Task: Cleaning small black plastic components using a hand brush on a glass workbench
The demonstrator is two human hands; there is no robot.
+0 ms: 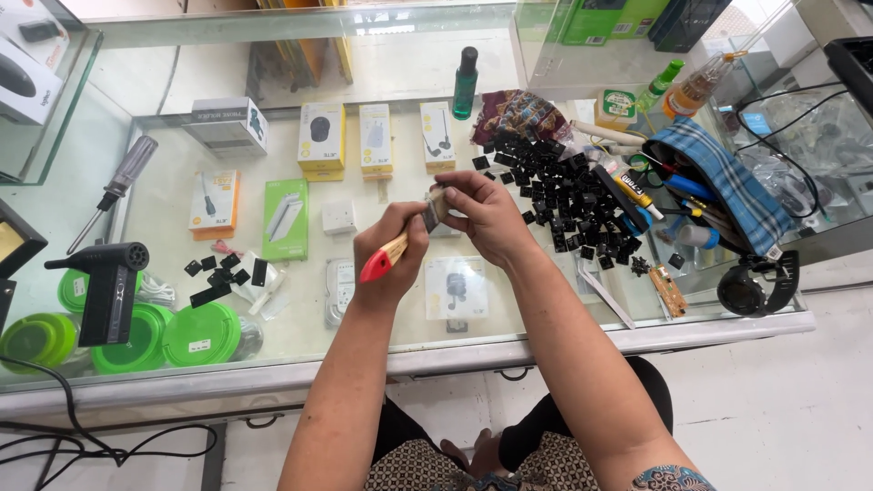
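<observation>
- Your left hand (389, 244) is closed around a small paintbrush (400, 244): a pale wooden handle with a glossy red tip that points down and to the left of your fist, and bristles that reach up toward your right hand.
- Your right hand (486, 214) is pinched shut, thumb and fingertips meeting at the bristle end of the brush. A small object sits in that pinch; what it is cannot be told at this size.
- Just beyond and to the right of your right hand lies a loose heap of black keycaps (564, 195): small, square, matte plastic pieces, spread over the glass.
- Farther right of that heap stands an open blue plaid pouch (727, 186) of soft cloth, with pens and tools inside.
- Well to the left of your left hand stands a black handheld blower (107, 286), hard plastic, pistol-shaped, beside a few more black keycaps (223, 273).
- Far left, a screwdriver (118, 186) with a clear handle lies on the surface.
- Both hands hover above a glass display counter (564, 338), smooth and transparent, with a pale metal front edge. Boxed accessories and green round lids show on the shelf below.
- A white tiled floor (782, 400) lies beneath you.
</observation>
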